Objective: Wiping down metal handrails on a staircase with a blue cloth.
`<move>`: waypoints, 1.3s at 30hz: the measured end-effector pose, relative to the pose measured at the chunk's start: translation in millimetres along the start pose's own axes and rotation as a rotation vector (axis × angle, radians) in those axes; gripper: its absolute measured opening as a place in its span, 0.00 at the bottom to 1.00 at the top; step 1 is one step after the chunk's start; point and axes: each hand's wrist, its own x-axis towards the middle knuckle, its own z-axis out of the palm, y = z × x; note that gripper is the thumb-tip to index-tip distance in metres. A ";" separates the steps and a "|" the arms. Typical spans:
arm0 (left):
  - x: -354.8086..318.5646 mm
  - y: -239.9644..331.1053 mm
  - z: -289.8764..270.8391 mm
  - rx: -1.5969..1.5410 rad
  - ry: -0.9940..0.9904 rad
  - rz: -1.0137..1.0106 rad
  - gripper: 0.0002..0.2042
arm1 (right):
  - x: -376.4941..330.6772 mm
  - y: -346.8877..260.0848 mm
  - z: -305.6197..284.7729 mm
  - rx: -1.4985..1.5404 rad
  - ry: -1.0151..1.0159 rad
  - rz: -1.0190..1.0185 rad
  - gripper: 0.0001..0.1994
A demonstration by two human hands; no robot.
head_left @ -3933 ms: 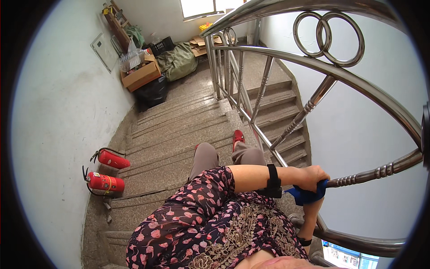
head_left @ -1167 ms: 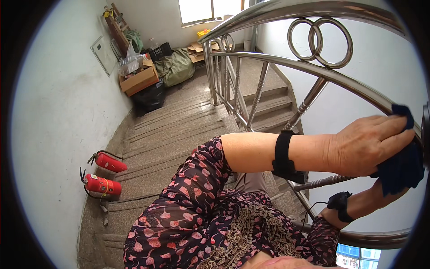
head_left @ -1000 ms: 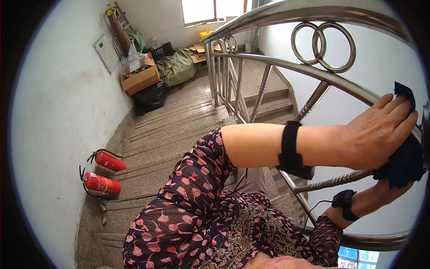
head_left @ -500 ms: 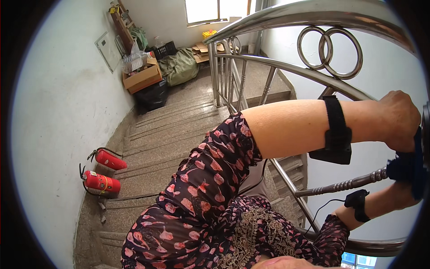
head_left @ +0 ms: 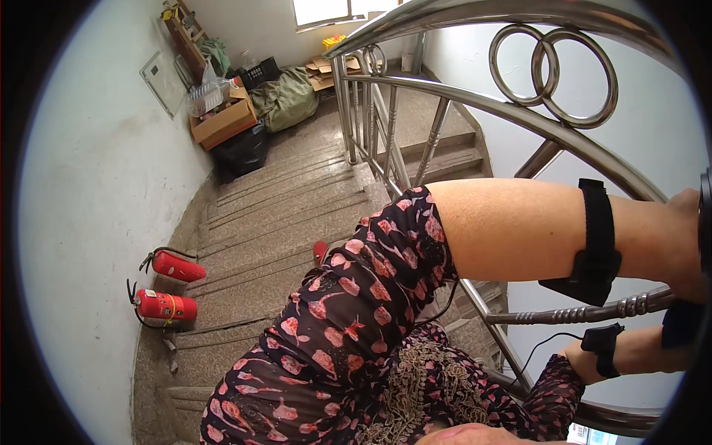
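My left arm, in a dark sleeve [head_left: 334,319] with pink petal shapes, stretches across to the right past the metal railing [head_left: 512,107]. My left hand [head_left: 685,259] is partly cut off by the right rim; it looks closed on a dark blue cloth [head_left: 678,324] just below it. A black strap with a small box [head_left: 597,256] circles that forearm. Lower down, my right forearm reaches to the same cloth, and my right hand [head_left: 673,350] is mostly lost at the dark rim, its fingers hidden. A wired black band [head_left: 604,348] sits on that arm.
Stone stairs [head_left: 252,215] run beside the railing. Two red fire extinguishers [head_left: 167,304] stand by the left wall. On the landing are a cardboard box [head_left: 226,122], a black bag [head_left: 245,150] and a green sack [head_left: 285,100]. A red shoe [head_left: 320,252] shows on a step.
Both arms have reached farther right, so the hands and blue cloth are now more cut off by the rim. The view has shifted slightly, and a red shoe has come into sight.
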 end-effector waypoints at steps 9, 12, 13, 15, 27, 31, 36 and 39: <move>3.8 8.8 9.6 -0.026 0.017 0.008 0.13 | 1.6 -13.9 -1.6 -0.022 -0.002 -0.005 0.18; -13.5 13.4 -8.2 -0.026 0.034 0.000 0.13 | 2.5 -22.2 -1.3 -0.017 -0.007 -0.018 0.18; -12.1 12.9 -8.0 -0.028 0.039 -0.001 0.13 | 2.8 -24.6 -1.4 -0.017 -0.009 -0.022 0.18; -11.1 12.6 -10.2 -0.033 0.048 -0.001 0.13 | 4.1 -29.2 -2.7 -0.020 -0.011 -0.029 0.18; -38.7 -6.0 -28.5 0.102 0.064 0.020 0.14 | 4.2 -43.8 -19.4 -0.067 -0.017 -0.035 0.16; -44.9 -14.7 -24.6 0.056 0.095 0.008 0.14 | 2.2 -47.3 -20.8 -0.078 -0.023 -0.039 0.16; -64.7 -30.9 -22.8 0.028 0.184 0.054 0.17 | 3.9 -52.6 -12.5 -0.069 -0.048 -0.052 0.16; -68.2 -23.6 -18.6 0.041 0.260 0.147 0.18 | 4.7 -58.1 -31.3 -0.097 -0.030 -0.057 0.15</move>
